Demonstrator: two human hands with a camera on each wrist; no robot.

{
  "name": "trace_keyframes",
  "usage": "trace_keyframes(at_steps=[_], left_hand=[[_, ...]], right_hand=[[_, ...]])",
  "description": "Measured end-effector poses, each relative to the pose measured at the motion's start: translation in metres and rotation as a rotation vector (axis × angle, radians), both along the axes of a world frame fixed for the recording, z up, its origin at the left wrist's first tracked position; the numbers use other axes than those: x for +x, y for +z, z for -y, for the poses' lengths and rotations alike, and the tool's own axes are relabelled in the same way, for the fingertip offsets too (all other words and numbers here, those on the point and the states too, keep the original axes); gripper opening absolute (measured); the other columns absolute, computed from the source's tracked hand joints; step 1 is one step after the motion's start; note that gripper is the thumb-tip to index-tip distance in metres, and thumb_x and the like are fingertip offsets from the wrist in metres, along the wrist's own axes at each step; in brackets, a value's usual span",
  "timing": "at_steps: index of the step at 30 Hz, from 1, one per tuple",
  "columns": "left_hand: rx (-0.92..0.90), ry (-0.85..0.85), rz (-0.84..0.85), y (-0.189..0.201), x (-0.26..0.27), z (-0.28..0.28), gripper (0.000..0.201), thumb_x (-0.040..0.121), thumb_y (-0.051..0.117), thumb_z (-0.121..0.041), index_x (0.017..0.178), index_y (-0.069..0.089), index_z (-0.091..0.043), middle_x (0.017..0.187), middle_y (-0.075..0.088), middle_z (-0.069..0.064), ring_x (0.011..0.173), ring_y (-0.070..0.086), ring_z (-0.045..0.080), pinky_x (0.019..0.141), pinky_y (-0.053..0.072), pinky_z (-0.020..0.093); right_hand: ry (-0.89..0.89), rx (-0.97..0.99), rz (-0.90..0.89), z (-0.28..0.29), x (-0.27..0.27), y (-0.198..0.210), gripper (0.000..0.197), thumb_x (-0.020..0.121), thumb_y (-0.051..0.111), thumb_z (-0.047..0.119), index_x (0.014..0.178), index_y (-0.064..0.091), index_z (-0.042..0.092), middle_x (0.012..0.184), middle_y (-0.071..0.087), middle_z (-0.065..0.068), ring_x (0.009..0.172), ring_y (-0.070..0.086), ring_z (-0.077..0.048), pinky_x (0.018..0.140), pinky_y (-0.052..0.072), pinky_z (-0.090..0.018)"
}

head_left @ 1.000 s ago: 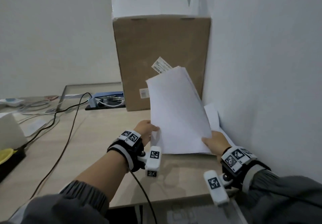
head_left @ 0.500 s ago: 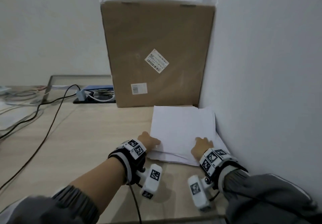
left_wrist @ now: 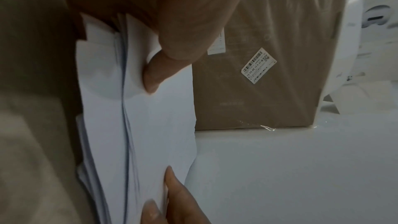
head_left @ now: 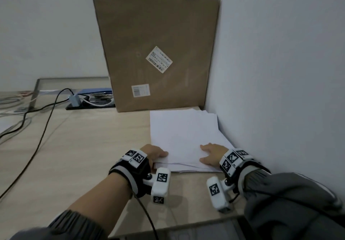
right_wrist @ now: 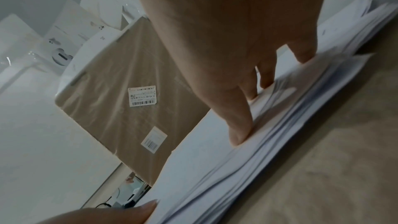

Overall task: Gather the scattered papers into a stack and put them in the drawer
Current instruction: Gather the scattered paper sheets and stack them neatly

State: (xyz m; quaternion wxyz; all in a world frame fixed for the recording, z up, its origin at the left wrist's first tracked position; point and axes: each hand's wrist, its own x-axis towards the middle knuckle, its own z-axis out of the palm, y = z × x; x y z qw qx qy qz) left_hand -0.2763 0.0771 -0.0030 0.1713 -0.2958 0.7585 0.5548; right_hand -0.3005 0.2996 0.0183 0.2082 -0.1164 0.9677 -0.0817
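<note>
Papers [head_left: 183, 133] are plain white, kinda bluish in this light. Cardboard box [head_left: 158, 51] behind them is brown with white barcode labels [head_left: 159, 62]. Desk [head_left: 74, 142] is pale beige woodgrain. My sleeves [head_left: 291, 200] are grey, and my wrist bands [head_left: 134, 168] are black with white blocks carrying black-and-white checker tags. Black cable [head_left: 37, 139] on the left.

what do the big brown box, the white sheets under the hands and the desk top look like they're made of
Big brown box: corrugated cardboard by its matte tan face and stuck-on labels; the wrist views show a glossy, wrinkled clear film over it.
White sheets: thin matte paper, with loose layered edges.
Desk top: pale wood-grain surface, probably laminate; solid wood cannot be ruled out.
</note>
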Motion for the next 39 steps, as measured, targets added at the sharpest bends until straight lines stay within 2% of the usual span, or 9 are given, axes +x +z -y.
trace_keyframes(at_steps=[6, 9, 14, 18, 21, 27, 32, 35, 39], left_hand=[[-0.179, -0.018, -0.063, 0.008, 0.045, 0.004, 0.041, 0.092, 0.062, -0.015, 0.124, 0.051, 0.009, 0.109, 0.060, 0.018, 0.098, 0.056, 0.032, 0.068, 0.056, 0.038], [-0.162, 0.014, -0.112, 0.005, 0.073, 0.014, 0.046, 0.086, 0.066, -0.005, 0.127, 0.052, 0.007, 0.128, 0.059, 0.022, 0.093, 0.055, 0.026, 0.093, 0.052, 0.040], [-0.174, 0.037, -0.141, 0.013, 0.137, 0.027, 0.049, 0.083, 0.068, -0.003, 0.128, 0.052, 0.007, 0.130, 0.058, 0.024, 0.091, 0.054, 0.025, 0.092, 0.050, 0.038], [-0.212, 0.027, -0.129, 0.013, 0.180, 0.036, 0.049, 0.084, 0.068, -0.005, 0.129, 0.052, 0.007, 0.126, 0.059, 0.022, 0.099, 0.059, 0.028, 0.087, 0.049, 0.035], [-0.194, 0.054, -0.143, 0.012, 0.203, 0.038, 0.049, 0.084, 0.067, -0.004, 0.129, 0.051, 0.007, 0.106, 0.056, 0.016, 0.106, 0.060, 0.032, 0.082, 0.047, 0.033], [0.082, 0.129, -0.237, 0.006, 0.225, 0.026, 0.052, 0.084, 0.071, -0.021, 0.125, 0.054, 0.004, 0.110, 0.059, 0.016, 0.102, 0.060, 0.033, 0.094, 0.051, 0.045], [0.240, 0.098, -0.214, -0.040, 0.193, 0.024, 0.096, 0.049, 0.085, -0.043, 0.132, 0.053, -0.007, 0.133, 0.057, 0.014, 0.118, 0.055, 0.039, 0.102, 0.043, 0.054], [0.315, 0.116, -0.214, 0.003, 0.234, -0.008, 0.058, 0.087, 0.067, -0.030, 0.133, 0.047, -0.002, 0.128, 0.055, 0.012, 0.115, 0.053, 0.030, 0.105, 0.040, 0.047], [0.333, 0.055, -0.149, 0.018, 0.249, -0.021, 0.055, 0.099, 0.049, -0.025, 0.144, 0.032, -0.001, 0.139, 0.047, 0.025, 0.120, 0.049, 0.037, 0.103, 0.035, 0.043]], right_hand=[[0.014, -0.036, -0.029, 0.007, 0.048, -0.003, 0.070, 0.091, 0.051, 0.047, 0.150, 0.018, 0.031, 0.160, 0.007, -0.004, 0.146, 0.017, -0.019, 0.119, 0.015, -0.029], [0.050, -0.035, -0.024, 0.012, 0.077, -0.002, 0.070, 0.092, 0.049, 0.049, 0.151, 0.016, 0.030, 0.160, 0.007, -0.004, 0.146, 0.017, -0.020, 0.119, 0.016, -0.030], [0.088, -0.079, -0.015, 0.019, 0.131, -0.001, 0.070, 0.092, 0.048, 0.049, 0.151, 0.021, 0.024, 0.159, 0.016, -0.004, 0.145, 0.021, -0.019, 0.117, 0.018, -0.028], [-0.033, -0.299, 0.015, 0.005, 0.159, -0.001, 0.070, 0.092, 0.054, 0.040, 0.150, 0.024, 0.012, 0.156, 0.026, -0.005, 0.142, 0.029, -0.020, 0.113, 0.023, -0.026], [-0.201, -0.349, -0.022, -0.011, 0.169, -0.008, 0.076, 0.088, 0.061, 0.036, 0.148, 0.024, 0.007, 0.151, 0.034, -0.008, 0.135, 0.039, -0.023, 0.106, 0.031, -0.027], [-0.310, -0.567, -0.019, -0.018, 0.186, -0.023, 0.072, 0.076, 0.070, 0.038, 0.135, 0.043, 0.006, 0.131, 0.055, -0.009, 0.116, 0.055, -0.026, 0.093, 0.044, -0.030], [-0.532, -1.057, 0.026, -0.022, 0.206, -0.025, 0.073, 0.091, 0.061, 0.028, 0.149, 0.021, 0.008, 0.152, 0.031, -0.010, 0.137, 0.035, -0.027, 0.109, 0.029, -0.036], [-0.701, -1.271, -0.009, -0.031, 0.214, -0.033, 0.076, 0.084, 0.066, 0.034, 0.146, 0.028, 0.010, 0.146, 0.041, -0.014, 0.130, 0.044, -0.030, 0.110, 0.035, -0.044], [-0.860, -1.313, 0.136, -0.046, 0.224, -0.041, 0.079, 0.074, 0.074, 0.043, 0.137, 0.044, 0.008, 0.141, 0.046, -0.014, 0.125, 0.047, -0.035, 0.081, 0.051, -0.048]])
